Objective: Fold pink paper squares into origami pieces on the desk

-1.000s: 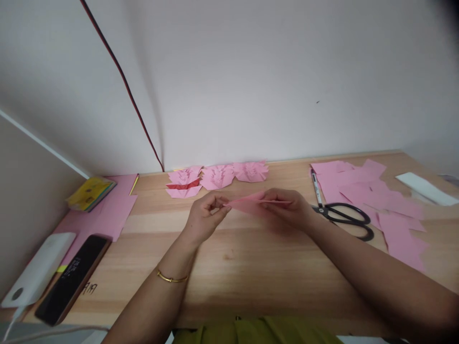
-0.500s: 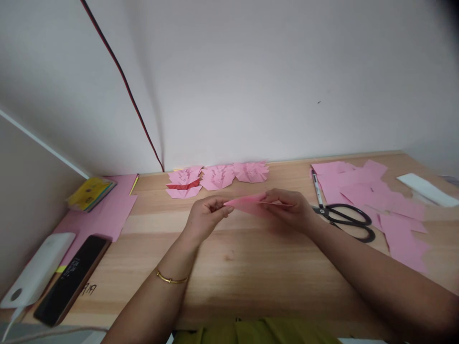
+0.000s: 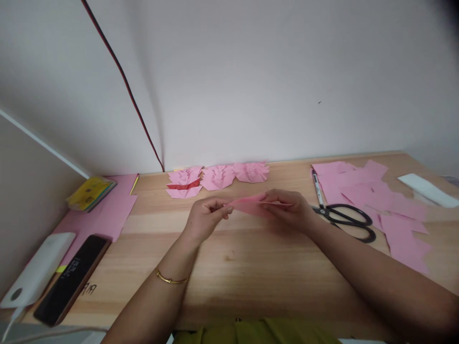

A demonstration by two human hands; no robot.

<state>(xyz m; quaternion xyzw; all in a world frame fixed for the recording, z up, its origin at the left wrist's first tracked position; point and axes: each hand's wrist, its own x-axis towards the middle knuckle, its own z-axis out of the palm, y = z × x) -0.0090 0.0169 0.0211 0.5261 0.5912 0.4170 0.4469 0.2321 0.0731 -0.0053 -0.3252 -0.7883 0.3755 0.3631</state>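
A folded piece of pink paper (image 3: 246, 205) is held above the wooden table (image 3: 229, 282), seen nearly edge-on. My left hand (image 3: 205, 217) pinches its left tip between thumb and fingers. Its right part lies in my right hand (image 3: 287, 208), with the fingers closed over it and the thumb below. How many layers the paper has I cannot tell. Beyond the hands, against the wall, stands a row of folded pink paper pieces (image 3: 217, 177), one of them with a red band (image 3: 183, 185).
Black-handled scissors (image 3: 346, 215) and a marker (image 3: 317, 188) lie right of my right hand, beside pink paper scraps (image 3: 362, 184). A white strip (image 3: 426, 188) is farther right. On the left are a yellow pack (image 3: 89, 193), pink sheets (image 3: 118, 210), a phone (image 3: 73, 279) and a white power bank (image 3: 38, 270).
My left thumb and fingers have shifted slightly on the paper's left tip. The paper stays between both hands, and my right hand is almost still.
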